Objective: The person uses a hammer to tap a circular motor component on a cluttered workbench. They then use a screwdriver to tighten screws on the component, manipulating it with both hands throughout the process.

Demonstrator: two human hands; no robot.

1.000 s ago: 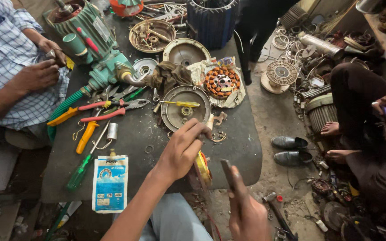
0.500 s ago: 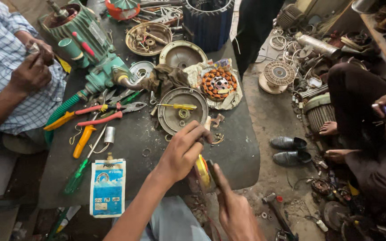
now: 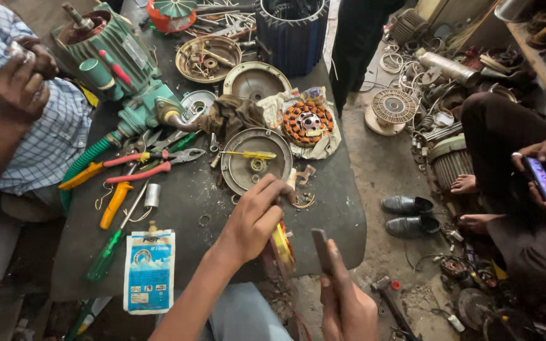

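Note:
My left hand (image 3: 255, 218) rests at the near edge of the dark work table (image 3: 184, 215), fingers closed around a yellow-and-red handled tool (image 3: 283, 245) that hangs just below the edge. My right hand (image 3: 347, 303) is lower and to the right, gripping a flat dark metal bar (image 3: 321, 247) that points up beside the yellow tool. Just beyond my left hand lies a round grey motor end cover (image 3: 255, 161) with a yellow screwdriver (image 3: 251, 155) across it. A copper-wound stator (image 3: 308, 121) sits on cloth behind it.
Red-handled pliers (image 3: 140, 165), an orange-handled tool (image 3: 114, 205), a green screwdriver (image 3: 105, 259) and a blue-white packet (image 3: 149, 271) lie at left. A green motor (image 3: 105, 47) stands at the back. One seated person (image 3: 17, 107) is left, another with a phone (image 3: 541, 180) right. Black shoes (image 3: 409, 215) and scrap cover the floor.
My right hand has dropped a little and shifted right with the metal bar. My left hand stays on the yellow tool. The person at left has raised both hands toward the chest.

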